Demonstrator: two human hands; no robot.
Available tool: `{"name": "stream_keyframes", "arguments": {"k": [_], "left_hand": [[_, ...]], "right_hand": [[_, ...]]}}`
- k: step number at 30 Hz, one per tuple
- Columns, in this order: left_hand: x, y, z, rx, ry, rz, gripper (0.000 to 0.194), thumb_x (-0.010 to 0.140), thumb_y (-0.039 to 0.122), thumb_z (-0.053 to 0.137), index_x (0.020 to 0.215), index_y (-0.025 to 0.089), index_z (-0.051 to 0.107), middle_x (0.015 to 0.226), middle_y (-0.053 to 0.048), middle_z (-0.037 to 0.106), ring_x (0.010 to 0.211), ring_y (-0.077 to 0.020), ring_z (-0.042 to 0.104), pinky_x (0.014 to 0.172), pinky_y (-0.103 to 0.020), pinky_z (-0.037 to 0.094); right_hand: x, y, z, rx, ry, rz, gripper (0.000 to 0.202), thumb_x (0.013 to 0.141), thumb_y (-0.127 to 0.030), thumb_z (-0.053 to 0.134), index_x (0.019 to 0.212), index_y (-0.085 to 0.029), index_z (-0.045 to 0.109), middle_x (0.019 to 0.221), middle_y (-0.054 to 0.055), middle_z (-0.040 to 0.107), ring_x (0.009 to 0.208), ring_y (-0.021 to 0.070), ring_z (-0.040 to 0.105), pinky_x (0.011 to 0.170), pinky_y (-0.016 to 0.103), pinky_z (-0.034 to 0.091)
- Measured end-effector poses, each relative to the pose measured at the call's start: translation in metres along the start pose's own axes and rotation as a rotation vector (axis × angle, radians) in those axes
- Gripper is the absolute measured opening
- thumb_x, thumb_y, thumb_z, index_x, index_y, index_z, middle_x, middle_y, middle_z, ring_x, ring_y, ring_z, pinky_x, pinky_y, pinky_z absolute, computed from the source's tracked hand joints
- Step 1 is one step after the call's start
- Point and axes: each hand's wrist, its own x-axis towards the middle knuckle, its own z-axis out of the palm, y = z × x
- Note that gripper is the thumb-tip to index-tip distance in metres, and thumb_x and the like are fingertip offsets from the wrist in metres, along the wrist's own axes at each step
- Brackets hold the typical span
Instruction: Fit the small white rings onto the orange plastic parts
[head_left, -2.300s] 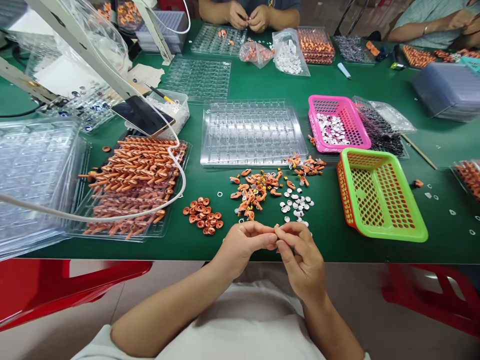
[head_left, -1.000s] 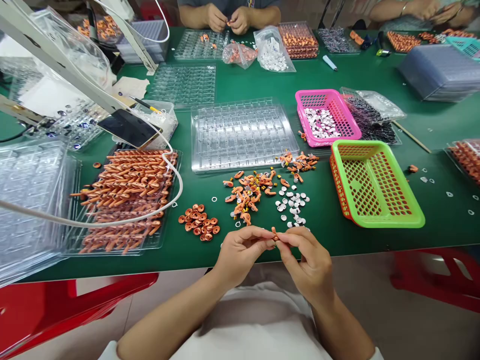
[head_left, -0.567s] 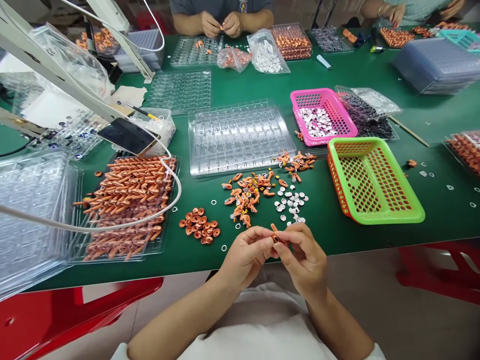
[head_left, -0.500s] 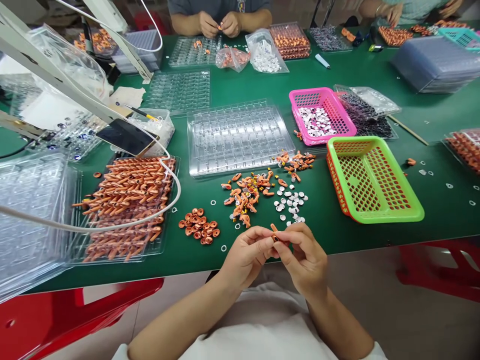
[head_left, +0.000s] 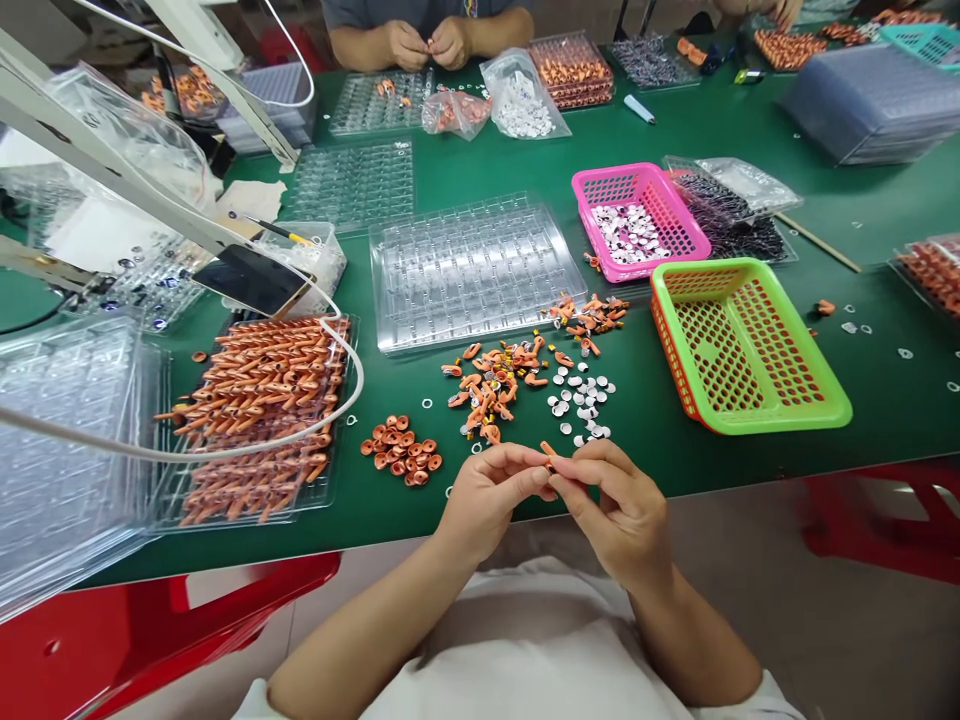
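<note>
A small orange plastic part (head_left: pixel 548 450) is pinched between the fingertips of my left hand (head_left: pixel 486 500) and my right hand (head_left: pixel 621 508), over the table's near edge. Most of the part is hidden by the fingers. Just beyond the hands lie a heap of orange curved pieces (head_left: pixel 495 385) with bits of yellow and silver, and a scatter of white round discs (head_left: pixel 581 400). To the left of my left hand sits a cluster of copper-coloured cups (head_left: pixel 401 450).
Clear blister trays (head_left: pixel 472 270) lie mid-table. A green basket (head_left: pixel 817 400) and a pink basket (head_left: pixel 701 245) stand right. Left are trays of orange parts (head_left: pixel 255 400), a phone (head_left: pixel 251 278) and a white cable (head_left: pixel 358 375). Across the table, a co-worker's hands (head_left: pixel 427 43) meet.
The view has shifted slightly. Both hands still pinch the orange part, and my fingers have moved a little, now covering more of its lower end.
</note>
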Motion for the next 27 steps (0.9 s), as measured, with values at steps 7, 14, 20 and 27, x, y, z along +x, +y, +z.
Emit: {"name": "stream_keyframes", "arguments": {"k": [7, 14, 20, 27], "left_hand": [[0.0015, -0.0051, 0.0067, -0.256, -0.01, -0.078, 0.013, 0.068, 0.02, 0.085, 0.077, 0.015, 0.076, 0.074, -0.002, 0.075, 0.064, -0.0096, 0.066, 0.064, -0.019, 0.053], [-0.0014, -0.0047, 0.0106, -0.272, 0.041, -0.156, 0.019, 0.067, 0.025, 0.085, 0.079, 0.014, 0.075, 0.079, -0.004, 0.072, 0.074, -0.0119, 0.065, 0.07, -0.02, 0.051], [-0.0007, -0.0087, 0.0078, -0.305, 0.036, -0.164, 0.016, 0.068, 0.022, 0.084, 0.079, 0.016, 0.075, 0.076, -0.001, 0.07, 0.071, -0.0103, 0.063, 0.068, -0.021, 0.051], [0.0014, 0.0012, 0.0035, -0.046, 0.064, -0.063, 0.015, 0.066, 0.02, 0.085, 0.076, 0.014, 0.076, 0.068, -0.003, 0.073, 0.06, -0.0103, 0.063, 0.062, -0.022, 0.05]], "right_hand": [[0.0039, 0.0025, 0.0025, 0.027, -0.005, -0.029, 0.039, 0.087, -0.006, 0.064, 0.117, -0.031, 0.068, 0.087, 0.001, 0.058, 0.078, 0.0141, 0.058, 0.064, 0.027, 0.051], [0.0077, 0.0027, 0.005, 0.002, 0.004, -0.015, 0.032, 0.088, -0.01, 0.063, 0.113, -0.028, 0.069, 0.1, 0.004, 0.058, 0.092, 0.0181, 0.061, 0.078, 0.033, 0.055], [0.0076, 0.0029, 0.0019, 0.015, -0.034, -0.088, 0.042, 0.088, -0.002, 0.059, 0.12, -0.029, 0.066, 0.108, 0.005, 0.069, 0.1, 0.0195, 0.067, 0.082, 0.034, 0.057], [0.0099, -0.0011, -0.0046, -0.074, -0.076, -0.131, 0.04, 0.09, -0.004, 0.059, 0.122, -0.028, 0.065, 0.103, 0.004, 0.072, 0.091, 0.0175, 0.068, 0.077, 0.032, 0.057]]}}
